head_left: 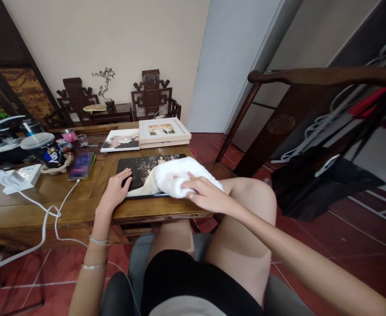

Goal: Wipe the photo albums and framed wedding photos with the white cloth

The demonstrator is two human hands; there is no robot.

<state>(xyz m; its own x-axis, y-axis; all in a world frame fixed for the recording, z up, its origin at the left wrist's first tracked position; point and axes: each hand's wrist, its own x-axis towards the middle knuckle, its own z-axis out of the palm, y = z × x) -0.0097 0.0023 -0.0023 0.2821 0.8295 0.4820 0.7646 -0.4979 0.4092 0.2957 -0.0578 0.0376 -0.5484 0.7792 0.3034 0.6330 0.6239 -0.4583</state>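
Seated at a low wooden table (31, 206): right hand (208, 193) pressing a white towel (180, 175) onto a dark photo panel (137, 169), fingers curled over the cloth. Left hand (116, 188) flat on the panel's left edge, fingers together. Beyond, near the far edge, a framed photo (163, 130).

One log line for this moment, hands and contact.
left hand: flat on dark glossy photo panel | right hand: pressing white fluffy towel onto panel | surface: wooden table
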